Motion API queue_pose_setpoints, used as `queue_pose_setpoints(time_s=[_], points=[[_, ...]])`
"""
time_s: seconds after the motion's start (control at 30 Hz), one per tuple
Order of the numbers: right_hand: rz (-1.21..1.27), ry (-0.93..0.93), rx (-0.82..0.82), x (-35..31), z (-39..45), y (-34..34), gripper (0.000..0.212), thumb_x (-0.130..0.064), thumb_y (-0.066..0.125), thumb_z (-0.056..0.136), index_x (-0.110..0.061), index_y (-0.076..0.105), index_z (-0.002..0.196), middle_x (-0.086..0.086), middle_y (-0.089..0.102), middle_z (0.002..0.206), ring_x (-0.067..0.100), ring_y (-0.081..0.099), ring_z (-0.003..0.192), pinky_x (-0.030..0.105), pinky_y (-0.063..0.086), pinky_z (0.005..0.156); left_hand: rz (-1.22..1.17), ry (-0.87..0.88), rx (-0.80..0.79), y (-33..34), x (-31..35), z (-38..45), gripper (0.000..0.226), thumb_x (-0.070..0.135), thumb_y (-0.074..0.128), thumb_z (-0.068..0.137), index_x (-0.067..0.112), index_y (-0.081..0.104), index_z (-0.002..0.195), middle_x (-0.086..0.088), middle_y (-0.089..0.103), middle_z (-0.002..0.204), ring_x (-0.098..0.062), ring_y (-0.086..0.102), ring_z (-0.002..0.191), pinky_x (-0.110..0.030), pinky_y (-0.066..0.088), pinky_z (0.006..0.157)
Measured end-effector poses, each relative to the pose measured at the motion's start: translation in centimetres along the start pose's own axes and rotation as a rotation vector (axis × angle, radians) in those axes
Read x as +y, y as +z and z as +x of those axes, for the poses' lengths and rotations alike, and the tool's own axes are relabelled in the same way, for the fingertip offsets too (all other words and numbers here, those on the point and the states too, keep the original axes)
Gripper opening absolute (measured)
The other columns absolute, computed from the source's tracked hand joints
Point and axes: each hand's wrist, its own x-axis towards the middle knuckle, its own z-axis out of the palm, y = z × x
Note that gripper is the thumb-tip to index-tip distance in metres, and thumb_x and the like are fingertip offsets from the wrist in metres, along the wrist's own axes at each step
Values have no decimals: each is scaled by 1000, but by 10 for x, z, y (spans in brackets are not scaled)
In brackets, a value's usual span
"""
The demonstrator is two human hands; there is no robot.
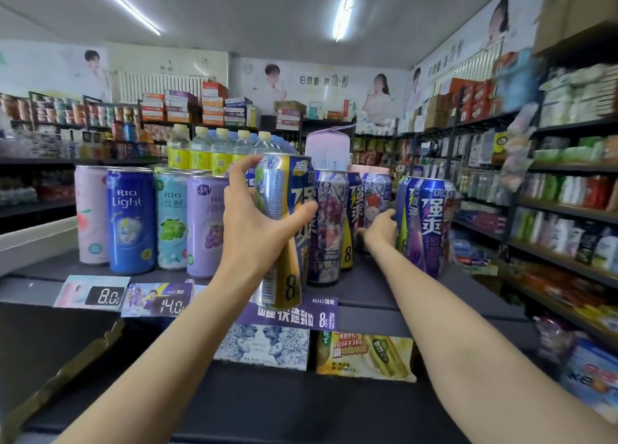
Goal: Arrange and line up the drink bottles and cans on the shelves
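My left hand (254, 229) grips a tall blue and gold can (284, 216), lifted and tilted in front of the top shelf (378, 286). My right hand (379, 228) reaches back between the cans, fingers against a can with a fruit print (376, 192); whether it grips that can is hidden. Left of the held can stand a pink can (91, 214), a blue Rio Light can (131, 221), a pale green can (171, 221) and a purple grape can (206, 226). A purple patterned can (329, 226) and dark blue cans (429, 222) stand to the right.
Water bottles with yellow labels (210, 149) stand behind the cans. A pale lilac carton (329, 149) sits at the back. Price tags (105, 296) hang on the shelf edge. Drink cartons (364, 353) fill the shelf below. Stocked shelves (565, 209) line the aisle at right.
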Motion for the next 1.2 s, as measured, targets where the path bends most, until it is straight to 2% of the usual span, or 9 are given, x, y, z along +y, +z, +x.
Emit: queue_pose_setpoints(time_s=[0.2, 0.37, 0.47, 0.6, 0.67, 0.8, 1.0, 1.07, 1.2], points=[[-1, 9, -39, 1, 4, -2, 72, -10, 68, 82, 2, 22, 136, 28, 37, 137, 43, 42, 124, 46, 37, 98, 23, 30, -20, -1, 0, 4, 66, 32, 77, 71, 41, 29, 114, 30, 32, 107, 0, 34, 98, -19, 30, 86], [-96, -76, -164, 3, -32, -27, 69, -9, 63, 86, 1, 19, 139, 25, 35, 139, 39, 39, 127, 42, 35, 101, 17, 46, 2, 4, 6, 1, 68, 32, 79, 70, 37, 30, 117, 8, 41, 119, -2, 42, 98, -11, 36, 83], [-164, -274, -157, 11, -60, -62, 60, -9, 61, 87, -6, 28, 138, 19, 39, 136, 35, 42, 124, 37, 37, 96, 9, 121, -39, 19, 15, 0, 70, 35, 76, 67, 30, 32, 121, 10, 40, 120, -12, 43, 110, -17, 34, 93], [-101, -335, -177, 21, -77, -124, 46, -5, 60, 86, -13, 44, 128, 11, 48, 129, 22, 49, 106, 28, 40, 81, 26, 135, -142, 56, 29, 4, 74, 32, 78, 71, 25, 34, 130, 10, 38, 116, -10, 39, 105, -11, 34, 79], [-101, -341, -197, 23, -77, -146, 44, -5, 62, 84, -14, 48, 125, 9, 49, 130, 23, 51, 109, 33, 45, 86, -18, 89, -184, 78, 29, 7, 74, 28, 77, 74, 23, 33, 134, 12, 37, 122, -7, 37, 112, -14, 34, 82], [-119, -317, -142, 40, -65, -164, 49, -15, 70, 81, -12, 46, 124, 10, 49, 127, 24, 50, 112, 30, 41, 85, -61, -37, -259, 116, 17, 7, 81, 25, 75, 76, 19, 26, 141, -5, 42, 141, -20, 40, 129, -30, 32, 106], [-47, -174, -144, 58, -38, -156, 88, -33, 78, 73, -6, 24, 138, 15, 33, 143, 30, 36, 129, 38, 36, 99, -51, -193, -352, 151, -1, 15, 86, 24, 68, 83, 14, 11, 147, -5, 27, 151, -20, 26, 139, -31, 26, 109], [42, -147, -200, 58, -32, -147, 95, -29, 79, 73, -6, 18, 142, 12, 31, 147, 28, 32, 134, 38, 33, 103, -19, -216, -387, 158, -7, 22, 86, 26, 67, 84, 14, 11, 148, -7, 35, 147, -23, 35, 134, -35, 32, 108], [125, -135, -223, 64, -23, -132, 86, -18, 78, 74, -8, 23, 139, 8, 45, 138, 25, 44, 125, 32, 37, 96, 150, -220, -444, 161, -19, 16, 87, 28, 68, 82, 11, 11, 146, -9, 52, 131, -26, 53, 117, -35, 44, 96]])
